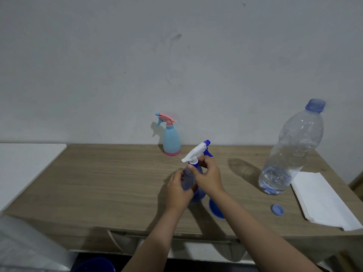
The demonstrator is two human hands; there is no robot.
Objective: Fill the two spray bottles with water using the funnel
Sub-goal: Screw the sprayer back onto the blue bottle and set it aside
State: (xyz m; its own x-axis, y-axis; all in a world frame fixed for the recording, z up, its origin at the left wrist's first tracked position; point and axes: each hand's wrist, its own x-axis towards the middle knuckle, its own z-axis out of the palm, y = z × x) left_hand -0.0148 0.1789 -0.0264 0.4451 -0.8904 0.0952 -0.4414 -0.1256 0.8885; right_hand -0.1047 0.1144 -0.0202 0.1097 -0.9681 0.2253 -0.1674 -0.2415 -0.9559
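Note:
A clear blue spray bottle (187,180) with a white and blue trigger head (196,153) stands near the middle of the wooden table (98,183). My left hand (177,191) grips its body. My right hand (207,176) pinches the blue collar under the head. A second spray bottle (171,139), light blue with a pink head, stands upright by the wall. The blue funnel (215,210) lies on the table, partly hidden under my right forearm. A large clear water bottle (290,150), uncapped, stands at the right with a little water at the bottom.
The water bottle's blue cap (278,209) lies near the table's front right. A folded white cloth (324,201) lies at the right edge. A white surface (25,163) adjoins the table on the left. A blue bucket rim (94,265) shows below the table.

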